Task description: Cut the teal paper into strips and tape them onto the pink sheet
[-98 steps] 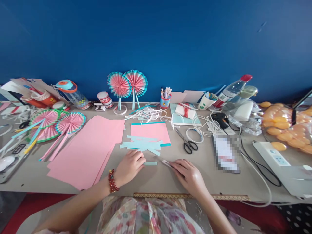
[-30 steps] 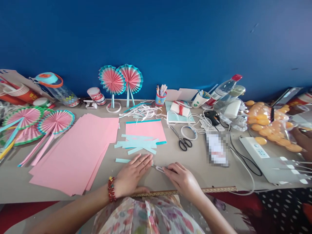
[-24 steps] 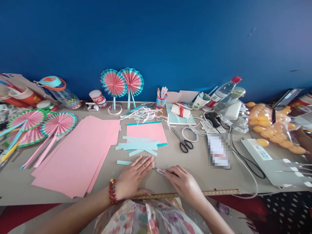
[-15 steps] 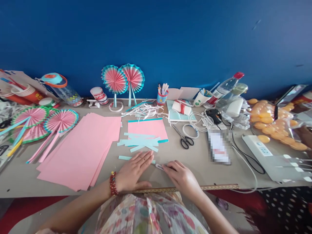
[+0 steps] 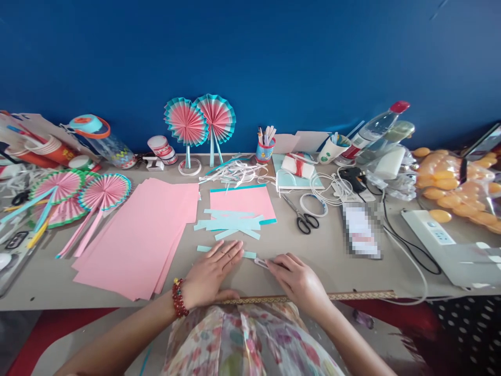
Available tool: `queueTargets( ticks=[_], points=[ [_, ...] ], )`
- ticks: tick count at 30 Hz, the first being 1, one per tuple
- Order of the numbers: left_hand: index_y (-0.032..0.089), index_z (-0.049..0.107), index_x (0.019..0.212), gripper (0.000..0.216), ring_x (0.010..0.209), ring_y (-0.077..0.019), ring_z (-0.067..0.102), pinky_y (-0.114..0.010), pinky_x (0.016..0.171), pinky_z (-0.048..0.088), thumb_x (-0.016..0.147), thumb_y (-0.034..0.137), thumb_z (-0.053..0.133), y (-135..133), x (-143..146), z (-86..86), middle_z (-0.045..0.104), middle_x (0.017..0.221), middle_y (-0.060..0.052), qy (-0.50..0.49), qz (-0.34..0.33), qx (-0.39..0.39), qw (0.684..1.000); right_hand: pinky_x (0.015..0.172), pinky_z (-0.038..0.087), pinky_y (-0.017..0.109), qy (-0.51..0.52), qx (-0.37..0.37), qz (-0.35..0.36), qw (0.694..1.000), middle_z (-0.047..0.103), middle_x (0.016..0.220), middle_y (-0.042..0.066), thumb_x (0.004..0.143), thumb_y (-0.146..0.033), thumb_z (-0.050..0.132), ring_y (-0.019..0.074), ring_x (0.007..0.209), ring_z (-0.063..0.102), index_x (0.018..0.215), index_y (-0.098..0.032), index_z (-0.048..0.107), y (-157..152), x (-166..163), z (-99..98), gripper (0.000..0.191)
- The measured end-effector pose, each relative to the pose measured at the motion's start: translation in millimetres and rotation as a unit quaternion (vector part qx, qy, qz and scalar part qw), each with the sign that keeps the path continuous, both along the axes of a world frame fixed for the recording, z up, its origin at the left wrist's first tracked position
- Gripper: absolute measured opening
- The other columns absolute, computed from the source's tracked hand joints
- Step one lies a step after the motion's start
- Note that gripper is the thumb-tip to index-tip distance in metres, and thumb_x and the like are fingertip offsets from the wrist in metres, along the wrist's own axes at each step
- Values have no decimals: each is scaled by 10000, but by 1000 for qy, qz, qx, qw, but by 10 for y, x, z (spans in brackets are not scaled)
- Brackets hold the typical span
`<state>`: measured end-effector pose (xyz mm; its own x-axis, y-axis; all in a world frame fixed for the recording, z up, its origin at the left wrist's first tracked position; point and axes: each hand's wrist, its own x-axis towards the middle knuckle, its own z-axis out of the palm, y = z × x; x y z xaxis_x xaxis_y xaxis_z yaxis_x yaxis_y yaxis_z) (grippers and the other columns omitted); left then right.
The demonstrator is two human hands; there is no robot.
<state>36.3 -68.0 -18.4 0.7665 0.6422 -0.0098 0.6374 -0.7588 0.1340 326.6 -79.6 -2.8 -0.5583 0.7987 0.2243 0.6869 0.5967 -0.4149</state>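
My left hand lies flat with fingers stretched out over a narrow light-blue paper strip. Both ends of the strip show past the hand; its middle is covered. My right hand is closed around a small pale utility knife, whose front end is beside the strip's right end. Whether they touch, I cannot tell. Just beyond, several light-blue strips lie crossed in a pile, partly over a pink sheet with blue edges.
Pink paper sheets are stacked at left, near folded paper fans. Two more fans lean on the blue wall. Scissors, a tape roll, a phone and a power strip lie at right. A patterned strip runs along the front edge.
My left hand has slid slightly left along the strip, so more of its right end shows. My right hand keeps its hold on the knife. The view has shifted a little.
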Motion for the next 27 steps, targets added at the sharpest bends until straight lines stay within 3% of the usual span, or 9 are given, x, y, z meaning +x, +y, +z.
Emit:
queueTargets(
  ticks=[27],
  points=[
    [105,132,1588,996,1525,-266,146,-450,1239,70,893,807,257,-4,37,-4,159,1646,-125,23,-6,34,999,734,536,279,-9,11,6,1000,658,930,90,986,-132,411,182,835,587,1149,-174,675,-15,-149,-1,312]
  ],
)
